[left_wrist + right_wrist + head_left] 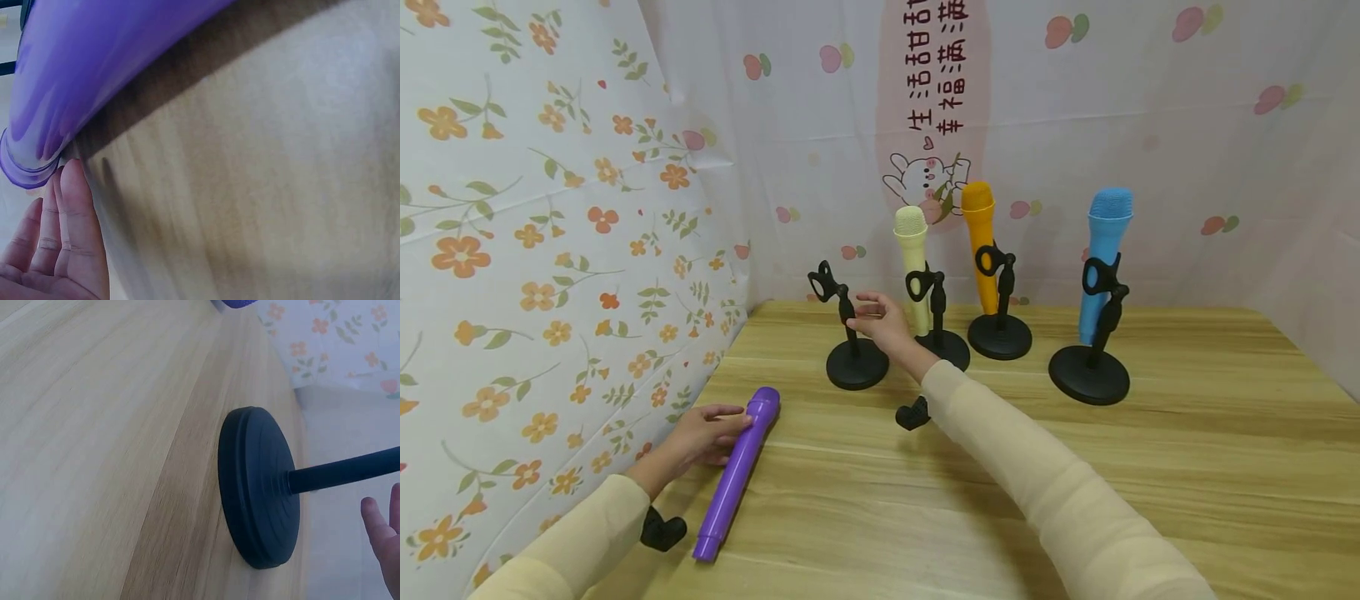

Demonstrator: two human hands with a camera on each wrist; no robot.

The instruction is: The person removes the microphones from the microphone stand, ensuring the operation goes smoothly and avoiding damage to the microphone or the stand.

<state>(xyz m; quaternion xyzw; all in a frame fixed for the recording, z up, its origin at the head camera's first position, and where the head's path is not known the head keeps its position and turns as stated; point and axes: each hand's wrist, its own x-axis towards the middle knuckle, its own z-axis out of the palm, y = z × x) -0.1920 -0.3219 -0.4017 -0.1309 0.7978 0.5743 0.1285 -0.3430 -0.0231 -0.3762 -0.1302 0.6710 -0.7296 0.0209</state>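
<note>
A purple toy microphone [735,473] lies flat on the wooden table [1075,467] at the left. My left hand [724,427] touches its thick end with straight fingers; in the left wrist view the fingertips [70,187] meet the purple microphone [94,62] at its rim. My right hand [874,317] hovers open beside the pole of an empty black stand [854,354], not gripping it. The right wrist view shows that stand's round base [256,487] and pole, with my right hand [384,534] just apart from them.
Three more black stands hold upright microphones: cream [913,262], orange [981,242] and blue [1105,250]. Flowered cloth walls close the left [535,250] and back. Bare wood stretches across the front and right of the table.
</note>
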